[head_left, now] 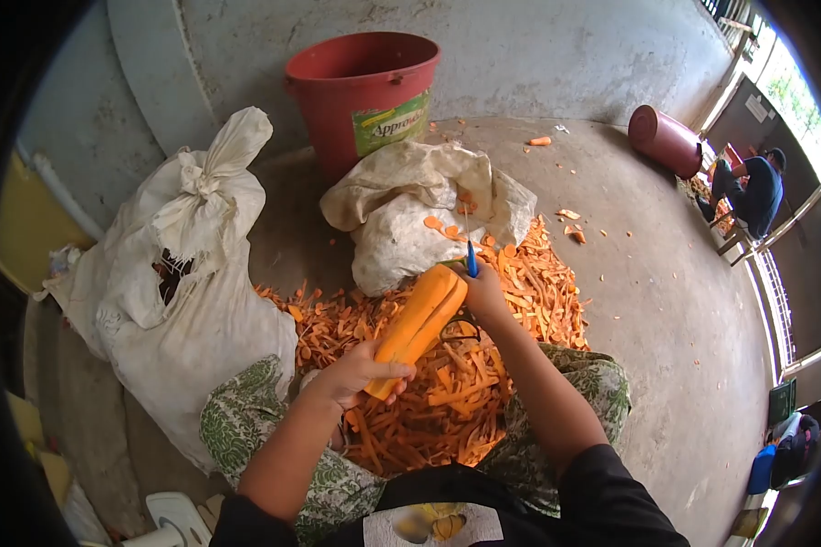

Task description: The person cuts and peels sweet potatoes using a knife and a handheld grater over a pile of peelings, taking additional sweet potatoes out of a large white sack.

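My left hand (pixel 356 375) is closed around the lower end of a large peeled carrot (pixel 418 330), which slants up and to the right. A dark lengthwise groove runs along its upper part. At the carrot's top end my right hand (pixel 484 290) grips a knife by its blue handle (pixel 472 262). The knife's thin blade (pixel 466 221) points up and away from me. Beneath both hands lies a heap of orange carrot peelings (pixel 452 410), spreading between my legs and off to the right.
Ahead, a pale woven sack (pixel 401 242) lies crumpled on the peelings, with a red tub (pixel 324 109) behind it. A tied, full white sack (pixel 201 351) leans at left. Far right, a person (pixel 759 196) sits near a tipped reddish barrel (pixel 663 141).
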Demonstrator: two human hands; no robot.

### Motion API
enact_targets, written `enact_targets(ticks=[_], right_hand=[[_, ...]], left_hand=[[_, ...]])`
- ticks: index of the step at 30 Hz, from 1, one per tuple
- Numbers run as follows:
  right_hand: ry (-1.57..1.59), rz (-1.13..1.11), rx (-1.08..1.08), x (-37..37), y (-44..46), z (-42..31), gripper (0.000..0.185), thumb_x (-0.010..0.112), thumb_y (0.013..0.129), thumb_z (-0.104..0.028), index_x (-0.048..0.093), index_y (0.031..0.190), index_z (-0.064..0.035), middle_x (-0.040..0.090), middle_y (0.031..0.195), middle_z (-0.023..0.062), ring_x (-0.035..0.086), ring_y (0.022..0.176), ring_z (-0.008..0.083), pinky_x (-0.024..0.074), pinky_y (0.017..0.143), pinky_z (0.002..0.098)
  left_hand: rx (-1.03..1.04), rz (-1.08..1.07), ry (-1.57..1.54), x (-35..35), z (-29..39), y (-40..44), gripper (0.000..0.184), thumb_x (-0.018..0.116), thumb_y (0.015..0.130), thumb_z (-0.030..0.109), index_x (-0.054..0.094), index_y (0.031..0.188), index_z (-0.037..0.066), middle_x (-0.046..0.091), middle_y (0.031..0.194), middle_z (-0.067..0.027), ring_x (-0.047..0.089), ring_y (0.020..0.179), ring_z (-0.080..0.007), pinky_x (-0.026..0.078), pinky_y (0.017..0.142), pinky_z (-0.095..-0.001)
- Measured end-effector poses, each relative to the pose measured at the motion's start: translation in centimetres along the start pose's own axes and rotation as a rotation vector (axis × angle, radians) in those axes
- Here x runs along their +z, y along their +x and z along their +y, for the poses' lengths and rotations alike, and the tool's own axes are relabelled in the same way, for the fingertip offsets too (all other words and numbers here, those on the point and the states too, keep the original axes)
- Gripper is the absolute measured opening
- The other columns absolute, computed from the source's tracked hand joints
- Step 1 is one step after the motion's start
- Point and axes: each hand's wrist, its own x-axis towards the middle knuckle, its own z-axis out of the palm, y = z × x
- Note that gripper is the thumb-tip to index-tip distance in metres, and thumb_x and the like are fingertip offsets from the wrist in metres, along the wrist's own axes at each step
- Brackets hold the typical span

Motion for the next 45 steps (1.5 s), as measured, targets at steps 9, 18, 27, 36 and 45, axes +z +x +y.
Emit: enact_targets(ticks=[9, 18, 27, 36, 45], right_hand=[[-1.129, -0.061, -0.255, 3.2, -6.8, -3.5, 0.021, 0.058, 0.078, -0.025, 0.051, 0.085, -0.0064, 0.058, 0.063, 0.0125, 0.059, 0.060, 0.0313, 0.0460, 0.056, 0.0425], [-1.304, -0.279, -0.291, 3.4, -7.8, -3.1, 0.019, 0.058, 0.075, -0.019, 0.048, 0.084, -0.0042, 0.058, 0.061, 0.0105, 0.060, 0.057, 0.0276, 0.0471, 0.051, 0.0393], [-1.315, -0.175, -0.192, 2.8, -6.6, -1.8, 0.016, 0.055, 0.077, -0.018, 0.049, 0.082, -0.0040, 0.058, 0.060, 0.0120, 0.059, 0.057, 0.0302, 0.0464, 0.053, 0.0406], [-1.258, -0.053, -0.101, -0.2, -2.5, -0.6, 0.016, 0.049, 0.078, -0.014, 0.053, 0.087, -0.0017, 0.062, 0.072, 0.0178, 0.062, 0.070, 0.0328, 0.0488, 0.063, 0.0412], [-0.933, 0.035, -0.155, -4.1, 1.2, 3.3, 0.022, 0.059, 0.072, -0.020, 0.060, 0.077, 0.0010, 0.061, 0.075, 0.0220, 0.060, 0.073, 0.0368, 0.0467, 0.064, 0.0425]], left_hand=[[0.252, 0.292, -0.126, -1.1, 0.3, 1.1, 0.024, 0.061, 0.076, 0.000, 0.047, 0.096, -0.001, 0.053, 0.078, -0.0062, 0.055, 0.061, -0.0128, 0.048, 0.047, -0.0258], [0.297, 0.253, -0.022, -1.3, 0.1, 1.8, 0.016, 0.062, 0.073, -0.002, 0.054, 0.088, 0.000, 0.056, 0.070, -0.0051, 0.057, 0.058, -0.0134, 0.048, 0.047, -0.0259], [0.274, 0.308, -0.095, 0.0, -1.0, 2.5, 0.019, 0.061, 0.075, -0.003, 0.052, 0.092, 0.001, 0.055, 0.072, -0.0053, 0.056, 0.059, -0.0123, 0.047, 0.045, -0.0252], [0.161, 0.235, -0.099, 1.4, -2.9, 2.8, 0.021, 0.059, 0.078, 0.001, 0.047, 0.096, 0.001, 0.053, 0.075, -0.0053, 0.055, 0.060, -0.0124, 0.047, 0.047, -0.0255], [0.195, -0.064, 0.084, 4.2, -1.4, 0.1, 0.034, 0.063, 0.077, 0.005, 0.044, 0.105, 0.001, 0.052, 0.077, -0.0063, 0.054, 0.058, -0.0128, 0.047, 0.047, -0.0262]])
